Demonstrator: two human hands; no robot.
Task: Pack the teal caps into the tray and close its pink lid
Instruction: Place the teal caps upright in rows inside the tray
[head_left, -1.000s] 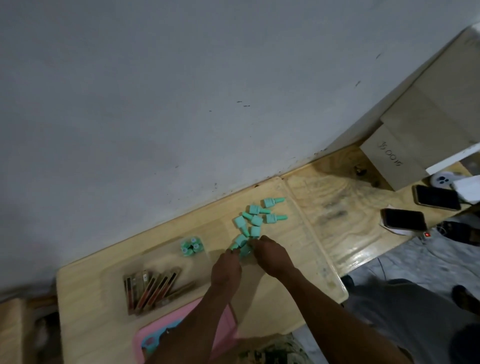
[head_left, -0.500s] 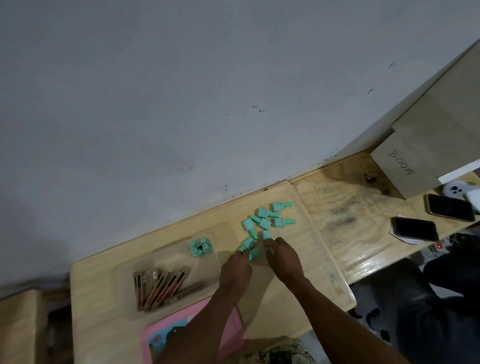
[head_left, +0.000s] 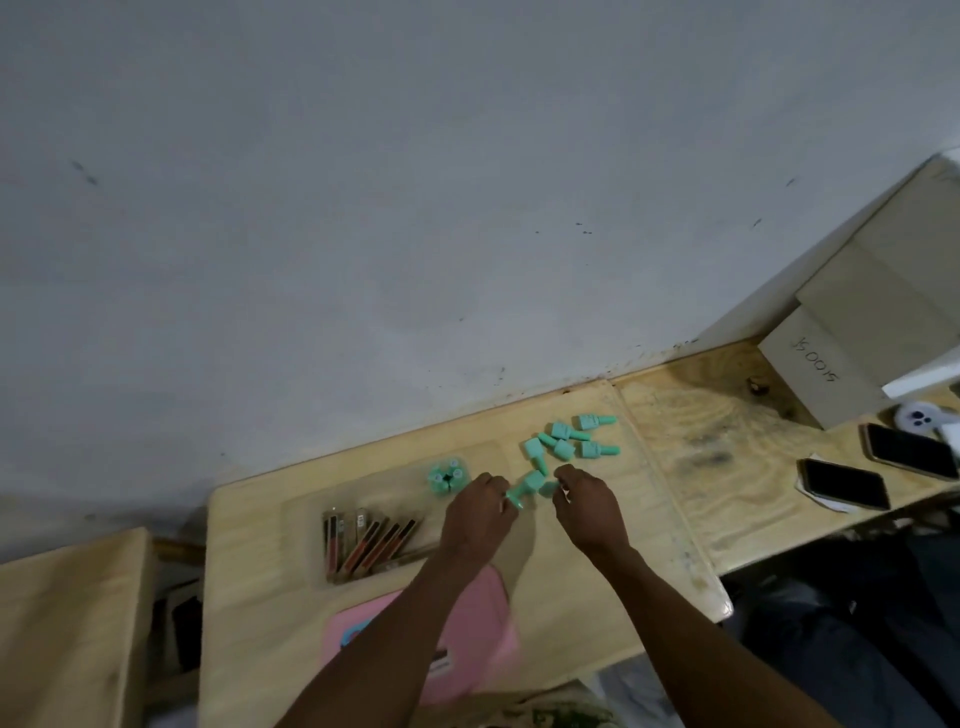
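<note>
Only readable text I find: handwritten dark marking on face of box (head_left: 821, 374) at right end of table (head_left: 270, 597), against wall. Marking appears upside down from my view; seems to read "JS 0015", first characters unsure. Pink lid (head_left: 483, 634) at near edge carries blue patch and small label, both too blurred for me to read. Strips in clear tray (head_left: 306, 519) show small pale tags, illegible. Phone screens dark, no text.
</note>
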